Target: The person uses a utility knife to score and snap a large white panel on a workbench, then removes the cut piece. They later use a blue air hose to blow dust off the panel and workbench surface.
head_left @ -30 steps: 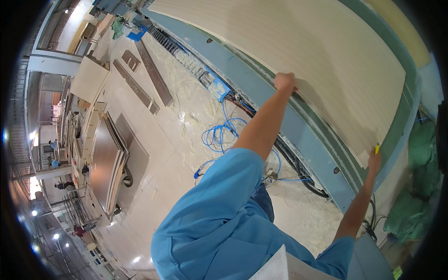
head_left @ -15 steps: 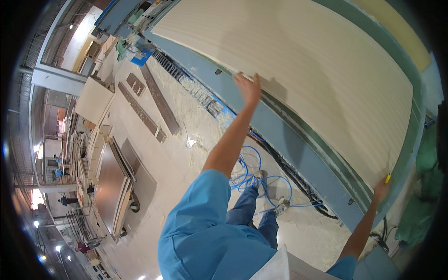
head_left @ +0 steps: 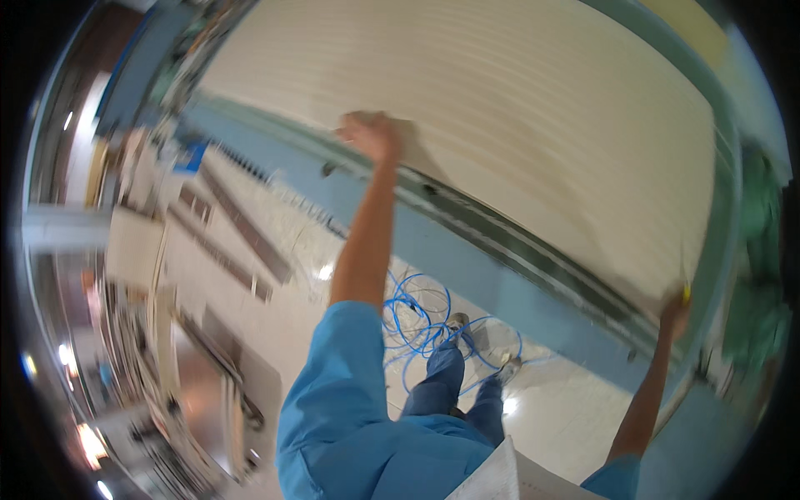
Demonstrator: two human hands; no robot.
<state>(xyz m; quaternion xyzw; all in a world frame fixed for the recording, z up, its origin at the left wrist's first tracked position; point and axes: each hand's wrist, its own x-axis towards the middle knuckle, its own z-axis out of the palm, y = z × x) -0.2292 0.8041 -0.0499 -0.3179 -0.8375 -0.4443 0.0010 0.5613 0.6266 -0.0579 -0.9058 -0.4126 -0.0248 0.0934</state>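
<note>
A large pale board (head_left: 517,125) with faint ripples lies on the green bed of a blue-framed machine table (head_left: 492,271). At the board's near long edge, toward the left, my left hand (head_left: 369,136) is closed on the rim; motion blurs its fingers. Far to the right, beside the board's near corner, my right hand (head_left: 677,317) is closed round a small yellow-handled tool (head_left: 687,293). A thin shaft or blade seems to point up from it over the board, too blurred to name.
Blue hoses (head_left: 417,321) lie coiled on the floor by my feet. Brown strips (head_left: 242,217) rest on the dusty floor to the left, with a stack of panels (head_left: 200,392) below them. Green cloth or sheeting (head_left: 754,312) hangs at the right.
The view has turned, so the table and floor things appear shifted left. Both hands keep about the same places at the board's edge; the right still holds the yellow-handled tool.
</note>
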